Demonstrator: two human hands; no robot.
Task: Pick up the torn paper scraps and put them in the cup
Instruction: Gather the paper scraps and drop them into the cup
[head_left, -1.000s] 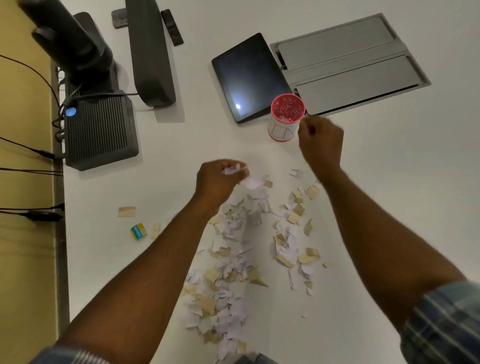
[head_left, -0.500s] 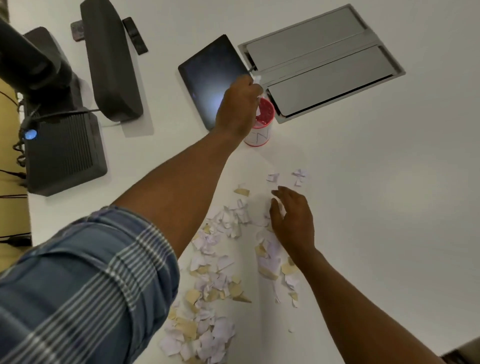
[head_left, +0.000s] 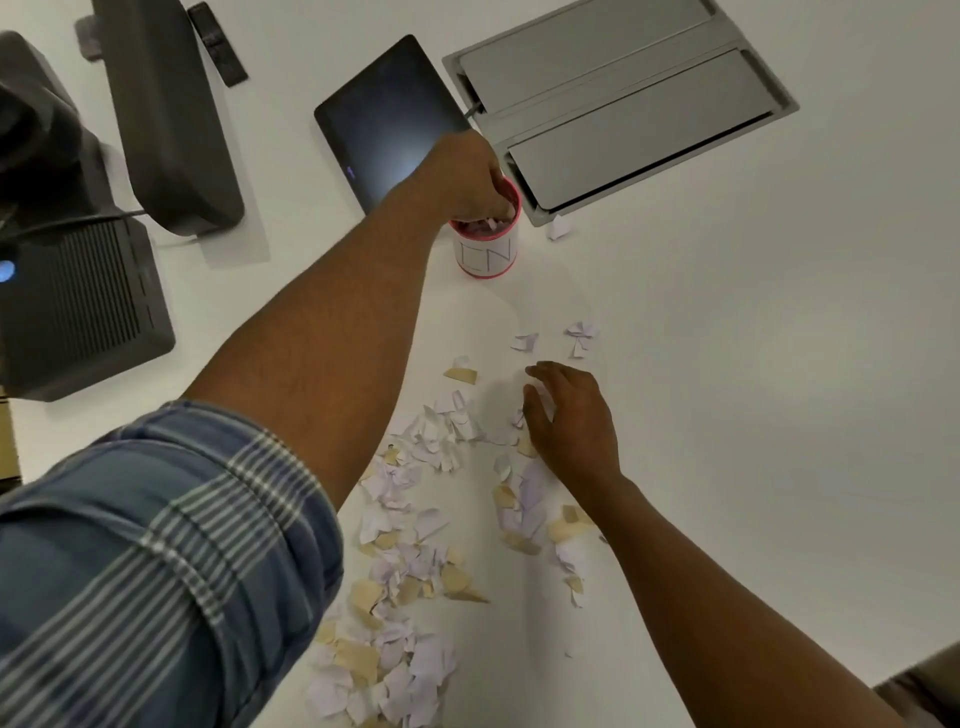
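White table, tablet behind cup

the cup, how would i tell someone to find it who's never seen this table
Find the grey metal panel set into the white table. At its near corner, beside the dark tablet, stands the cup. It alone is round: white, pink rim and base, with the left hand over its mouth.
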